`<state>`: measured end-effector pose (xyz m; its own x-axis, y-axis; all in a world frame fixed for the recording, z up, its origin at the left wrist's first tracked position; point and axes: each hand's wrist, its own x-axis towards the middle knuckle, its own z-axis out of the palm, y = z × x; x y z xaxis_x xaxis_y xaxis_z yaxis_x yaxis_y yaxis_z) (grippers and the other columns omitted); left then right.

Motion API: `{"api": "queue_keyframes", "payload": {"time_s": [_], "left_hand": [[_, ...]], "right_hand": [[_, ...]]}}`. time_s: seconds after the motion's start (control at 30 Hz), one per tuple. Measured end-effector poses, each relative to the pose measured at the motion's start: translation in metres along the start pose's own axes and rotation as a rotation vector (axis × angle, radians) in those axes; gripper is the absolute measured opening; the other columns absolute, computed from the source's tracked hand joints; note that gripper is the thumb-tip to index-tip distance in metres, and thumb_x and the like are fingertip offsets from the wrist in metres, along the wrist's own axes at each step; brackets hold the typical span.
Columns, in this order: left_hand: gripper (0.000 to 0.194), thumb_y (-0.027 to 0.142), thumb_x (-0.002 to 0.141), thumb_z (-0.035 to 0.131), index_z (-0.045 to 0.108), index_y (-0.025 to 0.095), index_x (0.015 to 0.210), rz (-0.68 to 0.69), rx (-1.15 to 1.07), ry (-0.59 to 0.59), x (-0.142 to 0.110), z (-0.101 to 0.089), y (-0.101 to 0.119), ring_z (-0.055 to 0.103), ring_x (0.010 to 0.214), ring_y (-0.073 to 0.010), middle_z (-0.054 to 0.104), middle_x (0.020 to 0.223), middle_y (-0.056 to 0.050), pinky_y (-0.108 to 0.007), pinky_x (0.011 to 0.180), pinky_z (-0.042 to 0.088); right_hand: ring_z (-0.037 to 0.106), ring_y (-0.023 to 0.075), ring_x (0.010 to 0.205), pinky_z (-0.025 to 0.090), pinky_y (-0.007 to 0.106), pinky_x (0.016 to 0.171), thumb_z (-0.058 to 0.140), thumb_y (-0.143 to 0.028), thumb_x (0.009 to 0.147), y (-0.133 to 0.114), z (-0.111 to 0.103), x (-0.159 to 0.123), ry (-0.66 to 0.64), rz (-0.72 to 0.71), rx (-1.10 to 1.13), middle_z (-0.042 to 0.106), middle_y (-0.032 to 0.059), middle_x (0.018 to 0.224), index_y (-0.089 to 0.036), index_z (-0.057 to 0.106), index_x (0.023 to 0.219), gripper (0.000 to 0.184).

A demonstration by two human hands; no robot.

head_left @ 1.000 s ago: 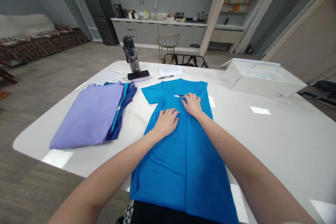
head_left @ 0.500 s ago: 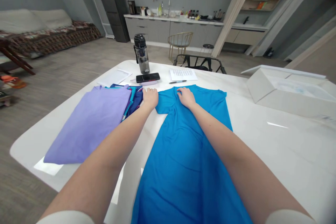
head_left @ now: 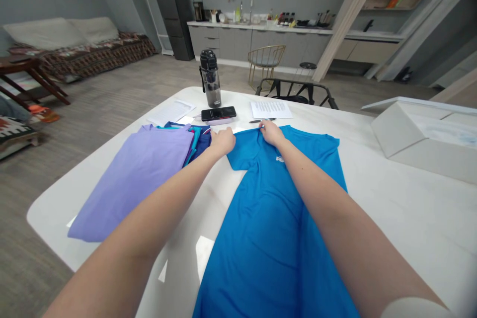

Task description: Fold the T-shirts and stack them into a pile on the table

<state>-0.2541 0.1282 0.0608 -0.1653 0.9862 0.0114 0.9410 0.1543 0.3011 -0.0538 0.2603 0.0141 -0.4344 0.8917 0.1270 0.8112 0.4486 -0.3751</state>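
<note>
A bright blue T-shirt [head_left: 276, 228] lies flat and lengthwise on the white table [head_left: 402, 218], its collar at the far end. My left hand [head_left: 222, 141] is closed on the shirt's left sleeve edge. My right hand [head_left: 272, 133] pinches the collar at the top of the shirt. A small white logo shows just below my right hand.
A stack of folded shirts [head_left: 141, 179], lilac on top, lies to the left. Beyond the hands are a dark water bottle [head_left: 210, 78], a phone [head_left: 218, 113], printed paper [head_left: 270, 109] with a pen, and more paper [head_left: 172, 111]. An open white box [head_left: 425, 136] stands at right. Chairs are behind the table.
Both hands slid up from the shirt's chest to its far end: the left to the sleeve, the right to the collar. The logo, covered half a second ago, shows again.
</note>
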Motion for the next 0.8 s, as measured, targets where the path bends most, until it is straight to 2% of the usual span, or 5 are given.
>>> {"api": "queue_keyframes", "payload": {"time_s": [0.23, 0.37, 0.5, 0.63, 0.8], "left_hand": [[0.015, 0.031, 0.093, 0.067, 0.058, 0.019, 0.092, 0.102, -1.152, -0.283, -0.013, -0.044, 0.047, 0.061, 0.065, -0.0122, 0.062, 0.073, 0.001, -0.03, 0.071, 0.054], [0.021, 0.033, 0.092, 0.072, 0.056, 0.019, 0.093, 0.144, -1.34, -0.42, -0.023, -0.055, 0.118, 0.063, 0.062, -0.0096, 0.062, 0.073, 0.002, -0.027, 0.07, 0.056], [0.021, 0.036, 0.096, 0.068, 0.055, 0.02, 0.1, 0.15, -1.432, -0.452, -0.024, -0.023, 0.195, 0.068, 0.069, -0.0111, 0.065, 0.079, 0.002, -0.026, 0.073, 0.057], [0.019, 0.036, 0.101, 0.057, 0.056, 0.02, 0.11, 0.098, -1.201, -0.378, -0.033, 0.038, 0.231, 0.072, 0.086, -0.0158, 0.071, 0.102, -0.007, -0.03, 0.08, 0.057], [0.026, 0.04, 0.095, 0.063, 0.065, 0.021, 0.113, 0.501, -0.313, -0.151, -0.071, 0.075, 0.213, 0.063, 0.117, -0.0288, 0.069, 0.123, -0.01, -0.044, 0.102, 0.046]], "right_hand": [[0.06, 0.0206, 0.085, 0.047, 0.033, 0.083, 0.054, -0.02, 0.091, 0.019, -0.036, -0.014, 0.124, -0.004, 0.245, 0.07, 0.0079, 0.099, -0.017, 0.067, 0.106, 0.02], [0.06, 0.0191, 0.081, 0.048, 0.032, 0.079, 0.055, -0.024, 0.088, 0.043, -0.073, -0.03, 0.2, -0.044, 0.362, 0.071, 0.0059, 0.094, -0.017, 0.068, 0.101, 0.02], [0.063, 0.0204, 0.086, 0.05, 0.03, 0.082, 0.06, -0.03, 0.084, 0.094, -0.097, -0.055, 0.237, -0.054, 0.403, 0.074, 0.005, 0.095, -0.016, 0.071, 0.102, 0.026], [0.066, 0.0204, 0.083, 0.049, 0.029, 0.081, 0.063, -0.031, 0.085, 0.145, -0.099, -0.09, 0.183, 0.222, 0.296, 0.076, 0.0053, 0.089, -0.015, 0.074, 0.106, 0.028], [0.069, 0.0208, 0.079, 0.049, 0.028, 0.077, 0.044, -0.055, 0.102, 0.164, -0.097, -0.131, 0.111, 0.34, 0.258, 0.075, 0.0063, 0.077, -0.017, 0.078, 0.086, 0.053]]}}
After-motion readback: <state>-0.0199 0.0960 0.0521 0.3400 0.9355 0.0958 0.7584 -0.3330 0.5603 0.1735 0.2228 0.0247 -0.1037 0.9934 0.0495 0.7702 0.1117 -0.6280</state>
